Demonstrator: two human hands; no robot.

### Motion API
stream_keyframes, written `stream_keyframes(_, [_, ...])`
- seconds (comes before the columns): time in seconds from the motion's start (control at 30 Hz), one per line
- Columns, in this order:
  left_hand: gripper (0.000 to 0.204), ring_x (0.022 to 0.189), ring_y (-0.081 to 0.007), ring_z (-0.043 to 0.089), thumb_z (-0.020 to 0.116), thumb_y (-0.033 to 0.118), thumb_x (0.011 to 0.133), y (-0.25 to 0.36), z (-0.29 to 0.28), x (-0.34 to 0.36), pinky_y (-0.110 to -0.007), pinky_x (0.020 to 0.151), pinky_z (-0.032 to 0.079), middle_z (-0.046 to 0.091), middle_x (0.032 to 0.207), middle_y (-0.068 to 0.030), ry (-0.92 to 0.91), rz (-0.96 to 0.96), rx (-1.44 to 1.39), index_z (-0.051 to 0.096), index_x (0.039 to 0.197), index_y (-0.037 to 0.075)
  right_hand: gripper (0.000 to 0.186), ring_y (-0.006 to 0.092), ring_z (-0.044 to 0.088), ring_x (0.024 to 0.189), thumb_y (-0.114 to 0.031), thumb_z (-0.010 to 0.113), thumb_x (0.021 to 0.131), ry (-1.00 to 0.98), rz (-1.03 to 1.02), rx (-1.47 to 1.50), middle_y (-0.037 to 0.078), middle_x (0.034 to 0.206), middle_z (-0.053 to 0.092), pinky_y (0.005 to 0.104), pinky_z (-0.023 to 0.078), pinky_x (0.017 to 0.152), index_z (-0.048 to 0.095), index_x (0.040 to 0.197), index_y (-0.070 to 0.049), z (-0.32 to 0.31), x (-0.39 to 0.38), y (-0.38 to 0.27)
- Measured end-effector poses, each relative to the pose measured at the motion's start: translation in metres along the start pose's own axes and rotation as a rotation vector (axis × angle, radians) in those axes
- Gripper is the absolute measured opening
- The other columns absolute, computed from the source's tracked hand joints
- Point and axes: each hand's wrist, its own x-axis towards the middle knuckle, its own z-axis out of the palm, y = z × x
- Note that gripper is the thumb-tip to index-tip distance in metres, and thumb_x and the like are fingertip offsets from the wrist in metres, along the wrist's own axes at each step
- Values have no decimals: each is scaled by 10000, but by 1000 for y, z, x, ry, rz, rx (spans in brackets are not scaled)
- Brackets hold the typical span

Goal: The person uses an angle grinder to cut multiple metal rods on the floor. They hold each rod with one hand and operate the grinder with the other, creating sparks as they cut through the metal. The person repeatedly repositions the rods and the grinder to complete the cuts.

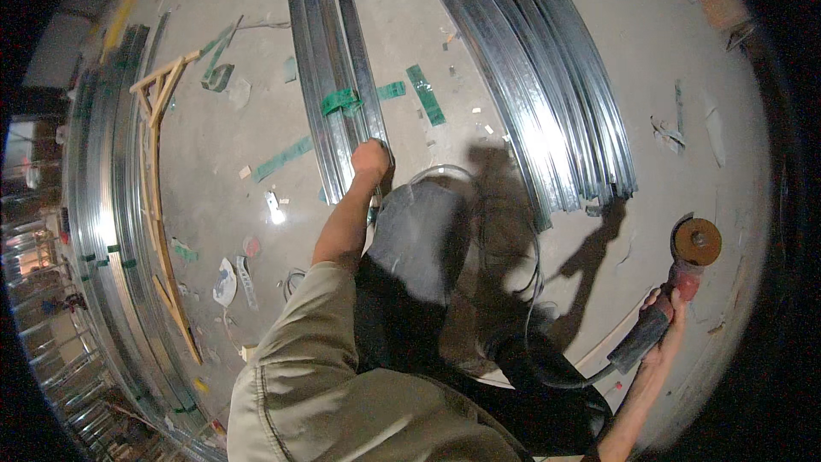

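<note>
My left hand (pixel 371 160) is closed around the near end of a metal stud (pixel 361 77), a long galvanized channel at the right edge of a small bundle (pixel 312 60). Green strapping (pixel 342 102) lies across that bundle close to my hand. Out to the right, my right hand (pixel 666 325) grips an angle grinder (pixel 648 335) by its dark body, with the brown disc (pixel 698 242) pointing away from me. Whether the disc spins cannot be made out. The grinder's cord (pixel 556 383) runs back toward my legs.
A wider stack of metal studs (pixel 556 94) lies ahead to the right. More long studs (pixel 107 197) lie at the left beside a wooden frame (pixel 154 154). Green strap pieces (pixel 425 94) and scraps litter the concrete floor. Loops of cable lie near my feet.
</note>
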Motion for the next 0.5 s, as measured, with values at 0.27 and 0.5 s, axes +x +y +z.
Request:
stream_keyframes(0.27, [315, 1076, -399, 693, 675, 285, 853, 39, -21, 10, -466, 926, 554, 723, 1114, -231, -91, -215, -117, 766, 991, 17, 286, 192, 663, 744, -238, 714, 936, -25, 14, -71, 83, 885, 666, 318, 573, 661, 559, 1104, -66, 16, -8, 5])
stream_keyframes(0.5, [472, 904, -343, 656, 866, 266, 681, 47, -18, -23, -419, 813, 552, 688, 1003, -195, 265, 128, -539, 690, 996, -39, 299, 187, 662, 734, -271, 697, 946, -34, -1, -97, 73, 888, 672, 327, 573, 662, 546, 1111, -72, 9, -5, 7])
